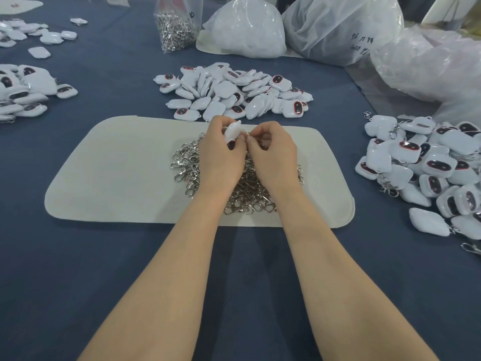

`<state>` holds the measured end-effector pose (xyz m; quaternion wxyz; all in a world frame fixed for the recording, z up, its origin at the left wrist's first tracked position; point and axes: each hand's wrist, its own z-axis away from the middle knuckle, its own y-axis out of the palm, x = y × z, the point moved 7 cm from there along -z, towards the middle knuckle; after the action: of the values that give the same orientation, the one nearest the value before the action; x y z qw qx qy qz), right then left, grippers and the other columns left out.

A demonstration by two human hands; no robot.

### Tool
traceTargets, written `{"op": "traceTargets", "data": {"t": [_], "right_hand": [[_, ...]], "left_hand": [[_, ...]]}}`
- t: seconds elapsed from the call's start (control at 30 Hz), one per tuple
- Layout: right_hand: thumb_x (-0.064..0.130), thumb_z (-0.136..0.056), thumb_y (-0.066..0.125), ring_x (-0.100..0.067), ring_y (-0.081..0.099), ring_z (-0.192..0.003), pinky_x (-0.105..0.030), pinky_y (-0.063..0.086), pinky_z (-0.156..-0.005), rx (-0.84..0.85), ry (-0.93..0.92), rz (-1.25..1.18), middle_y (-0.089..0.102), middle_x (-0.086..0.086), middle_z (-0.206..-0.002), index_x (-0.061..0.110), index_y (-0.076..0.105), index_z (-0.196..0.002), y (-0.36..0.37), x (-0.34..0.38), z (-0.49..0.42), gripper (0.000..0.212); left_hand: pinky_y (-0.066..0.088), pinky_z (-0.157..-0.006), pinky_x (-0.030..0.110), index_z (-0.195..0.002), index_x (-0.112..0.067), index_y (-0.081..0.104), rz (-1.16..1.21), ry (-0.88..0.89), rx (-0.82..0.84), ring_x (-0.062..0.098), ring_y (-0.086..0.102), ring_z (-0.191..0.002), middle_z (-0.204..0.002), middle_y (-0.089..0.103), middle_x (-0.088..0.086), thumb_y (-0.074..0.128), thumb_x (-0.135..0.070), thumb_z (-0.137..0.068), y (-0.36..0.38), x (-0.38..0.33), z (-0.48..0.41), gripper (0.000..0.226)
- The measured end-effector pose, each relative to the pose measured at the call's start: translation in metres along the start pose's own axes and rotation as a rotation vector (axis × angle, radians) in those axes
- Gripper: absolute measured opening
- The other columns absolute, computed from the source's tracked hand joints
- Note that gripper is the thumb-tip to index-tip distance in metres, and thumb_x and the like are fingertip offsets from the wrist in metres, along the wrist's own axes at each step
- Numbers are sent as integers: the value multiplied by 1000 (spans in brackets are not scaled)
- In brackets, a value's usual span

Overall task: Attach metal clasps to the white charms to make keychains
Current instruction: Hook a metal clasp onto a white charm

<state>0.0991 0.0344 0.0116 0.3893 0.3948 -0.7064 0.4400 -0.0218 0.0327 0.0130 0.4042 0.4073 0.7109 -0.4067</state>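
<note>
Head view, looking down along 2 bare forearms to hands that meet over a pile of metal.

The left hand [221, 152] has its fingers curled round 1 white charm [232, 132], gripping it on edge just above the knuckles, with a dark patch of its face showing below the thumb. The right hand [273, 155] touches the left at the fingertips. Its fingers are curled in and its thumb and forefinger pinch a small clasp [246, 132] against the charm's edge. Only a glint of that metal shows between the 2 hands.

Directly under both hands and wrists lies the clasp pile [187, 162], a heap of silver swivel hooks spreading out to either side. It sits on a pale mat [117, 173], which lies on a dark blue cloth [78, 269].

Just beyond the fingertips is a heap of loose charms [234, 92], white with red-rimmed dark ovals. Well to the right of the right hand is a heap of keychains [429, 165], charms with clasps hanging from them. Far to the left of the left hand lies another heap of charms [26, 92].

Farther beyond the hands stand a clear bag of clasps [177, 29] and several large plastic bags [247, 29].
</note>
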Motion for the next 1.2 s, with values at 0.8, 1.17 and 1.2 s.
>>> {"op": "traceTargets", "data": {"t": [0.8,1.17,1.2], "right_hand": [[2,-87,56,-3,47,-62,-9,37,-60,39,-73,77,52,12,-71,15,50,-83,-5,4,1,15],[5,-88,54,-2,49,-66,-6,38,-62,-96,-21,125,54,14,-76,16,53,-86,-21,-3,-4,11],[5,-88,54,-2,49,-66,-6,38,-62,-95,-21,128,54,13,-77,16,54,-87,-21,-3,-4,11]], "left_hand": [[36,-59,3,-95,-19,48,-66,-20,85,-4,49,-66,-77,50,-16,62,-12,-87,4,-1,3,18],[54,-84,46,-99,-21,51,23,-125,256,24,65,-91,-99,62,1,63,-22,-87,13,0,6,17],[54,-84,46,-101,-20,53,20,-129,257,23,65,-92,-98,63,0,63,-23,-87,13,1,5,17]]}}
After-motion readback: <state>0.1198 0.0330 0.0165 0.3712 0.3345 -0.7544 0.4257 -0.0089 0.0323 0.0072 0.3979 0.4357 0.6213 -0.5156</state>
